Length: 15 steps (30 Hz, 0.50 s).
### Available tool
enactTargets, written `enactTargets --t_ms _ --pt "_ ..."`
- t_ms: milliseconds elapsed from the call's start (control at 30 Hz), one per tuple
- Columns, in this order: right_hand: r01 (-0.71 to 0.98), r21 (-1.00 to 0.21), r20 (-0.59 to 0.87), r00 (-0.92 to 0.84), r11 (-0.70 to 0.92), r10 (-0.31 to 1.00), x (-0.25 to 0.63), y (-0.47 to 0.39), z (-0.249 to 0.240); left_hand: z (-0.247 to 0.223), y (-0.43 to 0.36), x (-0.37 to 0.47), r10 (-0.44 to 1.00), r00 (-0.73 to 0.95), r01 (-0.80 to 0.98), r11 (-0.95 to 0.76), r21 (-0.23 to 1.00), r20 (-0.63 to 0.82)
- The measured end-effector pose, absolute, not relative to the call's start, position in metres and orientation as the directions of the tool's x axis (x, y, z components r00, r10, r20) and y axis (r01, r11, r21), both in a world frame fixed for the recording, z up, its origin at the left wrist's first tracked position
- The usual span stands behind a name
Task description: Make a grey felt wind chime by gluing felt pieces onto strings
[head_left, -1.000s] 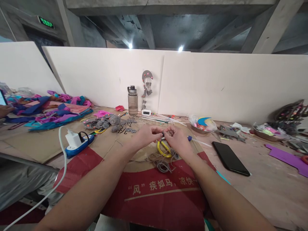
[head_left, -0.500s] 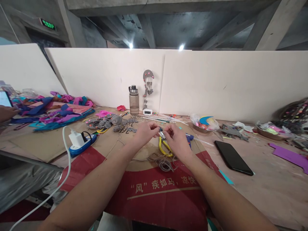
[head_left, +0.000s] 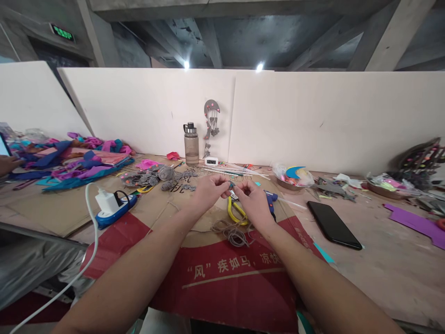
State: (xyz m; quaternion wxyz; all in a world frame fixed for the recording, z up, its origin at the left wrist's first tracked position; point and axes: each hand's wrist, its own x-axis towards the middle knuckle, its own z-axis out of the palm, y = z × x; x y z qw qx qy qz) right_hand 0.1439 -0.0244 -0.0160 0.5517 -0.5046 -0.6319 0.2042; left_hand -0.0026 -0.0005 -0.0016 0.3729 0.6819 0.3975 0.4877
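Note:
My left hand (head_left: 212,190) and my right hand (head_left: 251,198) meet above the cardboard, fingertips pinched close together. Between them is a small dark teal piece (head_left: 232,184), too small to make out its kind; both hands have hold of it. Just below my fingers lie yellow-handled pliers (head_left: 237,214), partly covered by my right hand. A loose tangle of grey cord (head_left: 238,235) rests nearer to me. Beside my right hand is a blue glue gun (head_left: 270,200) with a clear glue stick in its back.
A red and brown cardboard sheet (head_left: 229,283) covers the table before me. To the right lies a black phone (head_left: 333,224). On the left are a blue power strip (head_left: 116,211), grey yarn (head_left: 167,173) and felt scraps (head_left: 86,162). A bottle (head_left: 191,146) stands behind. Another person's hand (head_left: 9,163) is far left.
The view has shifted slightly, so things sit a little further left. My fingertips have drawn closer together around the small piece, which shows less.

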Motion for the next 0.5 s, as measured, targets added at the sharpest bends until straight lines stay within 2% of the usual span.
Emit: enactTargets --t_ms 133,233,400,500 --pt "0.364 -0.843 0.469 0.142 0.395 0.872 0.1444 -0.0224 -0.0178 -0.0039 0.0011 -0.0017 0.897 0.221 0.145 -0.419 0.896 0.384" --pt "0.267 -0.877 0.444 0.135 0.399 0.886 0.1449 -0.0197 -0.0203 -0.0047 0.0018 -0.0014 0.885 0.251 0.109 -0.430 0.896 0.393" --pt "0.014 -0.953 0.303 0.087 0.303 0.949 0.1464 -0.0180 -0.0195 -0.0059 0.0019 -0.0006 0.867 0.300 0.008 -0.419 0.908 0.397" --pt "-0.053 -0.971 0.227 0.079 0.232 0.971 0.1499 -0.0171 -0.0183 -0.0098 0.0063 -0.0006 0.884 0.344 -0.026 -0.329 0.944 0.317"
